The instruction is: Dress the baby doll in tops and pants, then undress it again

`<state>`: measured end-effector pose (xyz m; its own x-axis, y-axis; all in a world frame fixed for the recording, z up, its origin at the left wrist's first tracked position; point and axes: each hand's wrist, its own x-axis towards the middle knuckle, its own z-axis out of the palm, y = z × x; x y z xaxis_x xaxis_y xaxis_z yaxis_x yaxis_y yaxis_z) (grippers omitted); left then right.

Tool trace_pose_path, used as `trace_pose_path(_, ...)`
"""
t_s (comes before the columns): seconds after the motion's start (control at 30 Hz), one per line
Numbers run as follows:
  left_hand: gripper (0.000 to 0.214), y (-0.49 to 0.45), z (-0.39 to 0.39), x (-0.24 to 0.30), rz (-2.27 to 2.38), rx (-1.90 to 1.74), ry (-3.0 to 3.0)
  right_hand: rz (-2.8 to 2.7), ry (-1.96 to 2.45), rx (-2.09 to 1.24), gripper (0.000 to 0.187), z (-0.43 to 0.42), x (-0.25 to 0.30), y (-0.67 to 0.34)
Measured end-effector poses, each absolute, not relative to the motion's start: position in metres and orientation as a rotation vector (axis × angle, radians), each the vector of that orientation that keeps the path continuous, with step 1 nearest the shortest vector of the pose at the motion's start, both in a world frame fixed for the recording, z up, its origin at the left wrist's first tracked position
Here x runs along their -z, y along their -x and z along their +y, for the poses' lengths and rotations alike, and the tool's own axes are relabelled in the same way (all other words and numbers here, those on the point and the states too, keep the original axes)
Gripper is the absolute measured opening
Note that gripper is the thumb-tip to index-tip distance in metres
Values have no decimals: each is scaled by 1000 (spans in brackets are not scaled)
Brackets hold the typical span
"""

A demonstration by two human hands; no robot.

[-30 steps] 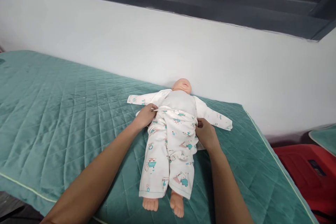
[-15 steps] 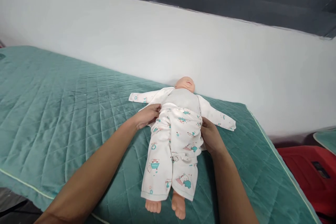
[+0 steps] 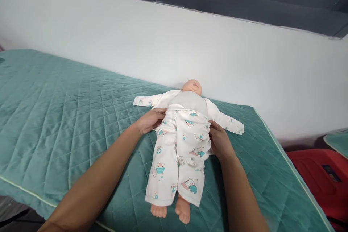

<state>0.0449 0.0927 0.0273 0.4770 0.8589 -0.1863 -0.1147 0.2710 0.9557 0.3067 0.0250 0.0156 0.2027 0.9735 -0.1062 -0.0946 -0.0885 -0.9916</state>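
Observation:
A baby doll (image 3: 191, 86) lies on its back on the green quilted cover, its bare feet toward me. White printed pants (image 3: 190, 145) cover its legs up to the waist. A white jacket (image 3: 227, 120) is on its arms, spread open over a grey-white torso. At the pants' left edge near the waistband, my left hand (image 3: 152, 119) is closed with fingertips on the cloth. Across from it, my right hand (image 3: 219, 139) pinches the opposite side of the pants at the hip. Some fingertips of both hands are hidden by the fabric.
The green quilted cover (image 3: 81, 116) spreads beneath the doll and far to the left. A white wall (image 3: 130, 40) rises right behind the doll's head, with a dark ledge above it. Beyond the right edge stands a red plastic stool (image 3: 315, 177).
The pants' waistband sits slightly higher on the doll, and its right-hand foot has shifted a little. Both hands keep nearly the same places at the pants' sides.

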Motion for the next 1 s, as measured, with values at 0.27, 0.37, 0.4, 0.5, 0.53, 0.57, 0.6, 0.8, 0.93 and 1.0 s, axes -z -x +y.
trace_pose_path(0.27,19,-50,93,-25,1184,-1071,-1578,-1110,1548,-742,29,27,-11,-313)
trace_pose_path(0.37,22,-50,95,-24,1185,-1212,-1553,-1248,1658,-674,27,27,-14,-314)
trace_pose_path(0.4,22,-50,95,-25,1169,-1223,-1562,-1272,1686,-660,26,27,-15,-314)
trace_pose_path(0.5,24,-51,98,-25,1136,-1195,-1599,-1281,1743,-595,22,28,-16,-311)
trace_pose_path(0.53,25,-52,100,-25,1124,-1175,-1596,-1271,1751,-571,21,28,-16,-310)
trace_pose_path(0.57,26,-53,101,-24,1107,-1156,-1588,-1255,1750,-547,20,28,-17,-308)
trace_pose_path(0.6,27,-54,103,-23,1089,-1140,-1573,-1233,1733,-521,20,27,-17,-306)
trace_pose_path(0.8,20,-60,108,-17,1014,-1304,-1722,-1192,1358,-385,18,19,-29,-293)
trace_pose_path(0.93,21,-58,108,-20,910,-1403,-2024,-1459,1264,-389,18,19,-36,-290)
trace_pose_path(1.0,23,-57,107,-23,914,-1352,-2087,-1516,1279,-365,20,21,-38,-290)
